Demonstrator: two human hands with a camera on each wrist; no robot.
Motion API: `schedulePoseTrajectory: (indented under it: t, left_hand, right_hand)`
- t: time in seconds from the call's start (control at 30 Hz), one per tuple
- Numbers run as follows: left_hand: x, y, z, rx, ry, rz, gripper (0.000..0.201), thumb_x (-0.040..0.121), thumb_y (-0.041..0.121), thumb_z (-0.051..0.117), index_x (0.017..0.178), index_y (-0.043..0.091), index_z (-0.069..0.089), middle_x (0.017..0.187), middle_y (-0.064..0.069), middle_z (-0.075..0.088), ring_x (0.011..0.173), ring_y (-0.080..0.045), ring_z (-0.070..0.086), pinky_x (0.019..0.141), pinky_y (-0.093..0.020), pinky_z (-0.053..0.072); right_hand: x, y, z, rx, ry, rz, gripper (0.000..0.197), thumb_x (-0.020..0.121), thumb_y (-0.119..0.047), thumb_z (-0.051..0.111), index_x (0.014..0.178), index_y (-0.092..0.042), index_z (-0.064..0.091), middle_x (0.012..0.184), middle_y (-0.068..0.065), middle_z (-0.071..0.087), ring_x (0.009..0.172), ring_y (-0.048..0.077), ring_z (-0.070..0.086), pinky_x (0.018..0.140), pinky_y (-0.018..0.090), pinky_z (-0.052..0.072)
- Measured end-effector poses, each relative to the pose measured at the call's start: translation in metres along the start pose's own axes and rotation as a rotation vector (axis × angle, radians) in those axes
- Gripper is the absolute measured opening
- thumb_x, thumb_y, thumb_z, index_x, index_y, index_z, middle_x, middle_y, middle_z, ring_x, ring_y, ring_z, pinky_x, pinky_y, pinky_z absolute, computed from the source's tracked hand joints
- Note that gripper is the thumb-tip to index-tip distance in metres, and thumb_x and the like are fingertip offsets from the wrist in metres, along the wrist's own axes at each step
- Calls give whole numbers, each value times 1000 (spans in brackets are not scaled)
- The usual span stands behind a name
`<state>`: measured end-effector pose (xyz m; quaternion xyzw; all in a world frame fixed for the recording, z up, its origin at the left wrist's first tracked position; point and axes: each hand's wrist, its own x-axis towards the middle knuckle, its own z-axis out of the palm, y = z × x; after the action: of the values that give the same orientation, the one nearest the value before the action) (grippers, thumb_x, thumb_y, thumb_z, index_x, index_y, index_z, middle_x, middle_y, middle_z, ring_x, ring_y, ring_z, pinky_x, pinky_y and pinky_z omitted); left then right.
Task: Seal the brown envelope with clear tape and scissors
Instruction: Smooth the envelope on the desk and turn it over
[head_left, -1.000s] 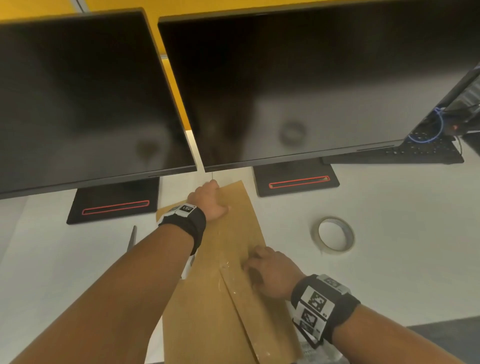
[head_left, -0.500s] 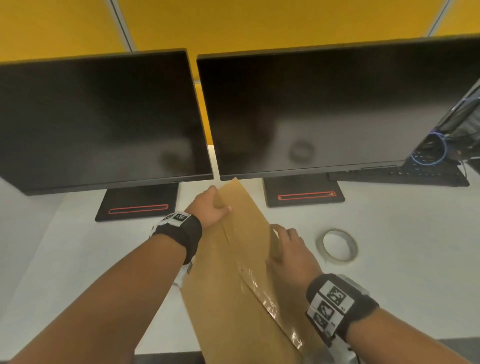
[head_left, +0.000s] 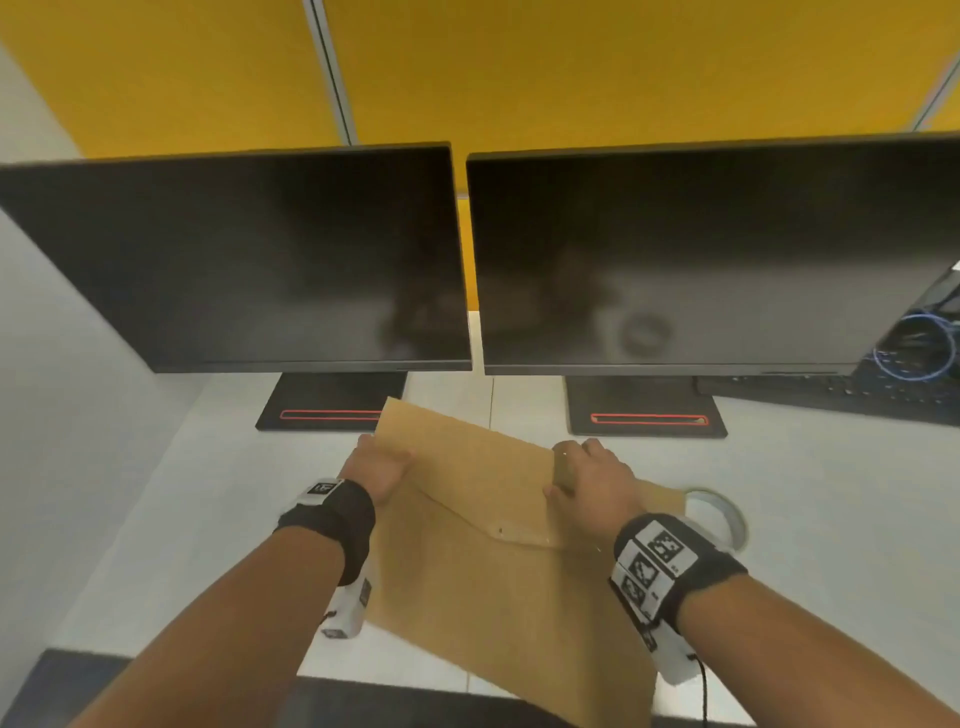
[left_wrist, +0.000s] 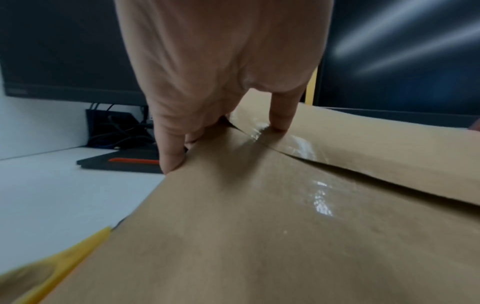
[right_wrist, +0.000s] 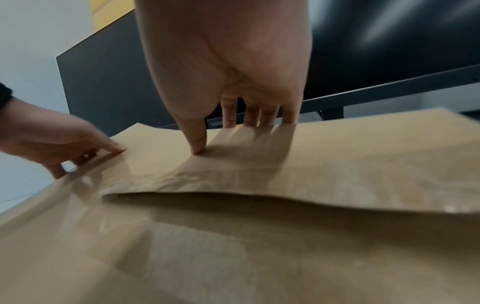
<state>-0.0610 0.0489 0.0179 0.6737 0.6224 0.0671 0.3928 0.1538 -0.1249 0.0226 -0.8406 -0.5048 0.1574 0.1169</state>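
- Head view: the brown envelope (head_left: 483, 525) is held over the white desk (head_left: 831, 519), in front of the gap between the two monitors (head_left: 260, 260). Its long axis runs from the far-left corner, near the left monitor's stand, toward the near-right desk edge. The left hand (head_left: 382, 470) grips the envelope's left edge and the right hand (head_left: 589, 480) its far edge, fingers curled over the fold. The tape roll (head_left: 719, 522) lies just right of the envelope, partly hidden behind it and nearer the right hand.
- Left wrist view: the left hand (left_wrist: 221, 72) pinches the envelope (left_wrist: 259, 236), thumb pressed beside a glossy strip of clear tape (left_wrist: 319, 197) that crosses the flap seam. A yellow handle, probably the scissors (left_wrist: 59, 271), pokes out from under the envelope's near-left edge, closest to this hand.
- Right wrist view: the right hand (right_wrist: 228, 72) pinches the flap (right_wrist: 337, 164), thumb on top and fingers behind. The flap's lower edge gapes open to the right of the taped part, so that stretch is judged unsealed, on the right hand's side.
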Motion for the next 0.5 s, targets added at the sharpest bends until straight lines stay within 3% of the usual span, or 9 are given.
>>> schedulePoseTrajectory:
  t: [0.13,0.27,0.37,0.5]
  left_hand:
    - [-4,-28,2,-3,12,-114,68,92,31,57,144,1,23,139,-20,44,123,-39,47,99,-42,41]
    - [-5,-45,5,12,12,-200,68,93,31,57,141,-4,23,137,-22,46,121,-39,49,92,-39,42]
    - [-2,-52,6,5,14,-232,64,93,29,57,138,-5,25,134,-22,47,119,-39,50,88,-37,41]
    - [4,-57,8,27,24,-246,63,93,31,56,136,-5,28,133,-23,49,118,-39,51,91,-39,42]
  right_hand:
    - [5,-4,11,-19,-44,-53,50,84,-36,57,131,-25,45,132,4,47,116,27,49,103,36,36]
    - [5,-6,31,-77,-157,-128,59,89,-36,54,142,-20,35,154,8,25,139,26,29,117,37,21]
    - [3,-5,47,-71,-201,-171,56,93,-31,48,146,-27,31,159,4,13,146,23,14,120,39,15]
    - [-2,-3,63,-70,-245,-194,53,96,-22,41,145,-36,29,160,-3,10,147,22,11,119,40,14]
